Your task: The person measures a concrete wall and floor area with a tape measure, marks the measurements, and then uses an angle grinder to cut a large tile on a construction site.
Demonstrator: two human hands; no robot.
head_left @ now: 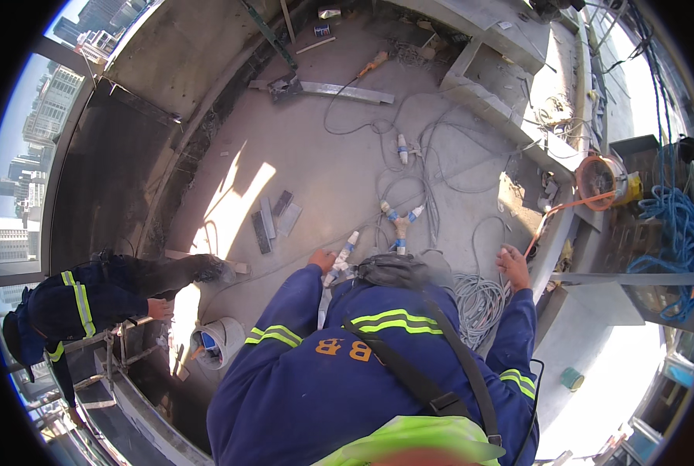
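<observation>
My left hand is closed at the side of a white and blue cable connector, its fingers partly hidden. On the right, my right hand is raised with its fingers bent together on a thin grey cable that loops up to it. Between my arms and close to the right one lies a large coil of grey cable. Just ahead of my body, a white and blue three-way cable splitter rests on the floor. Beyond it lies another white and blue connector.
A co-worker bends at the left beside a white bucket. Metal pieces and a long metal channel lie on the concrete floor. Right: an orange round fan, blue rope and a concrete ledge.
</observation>
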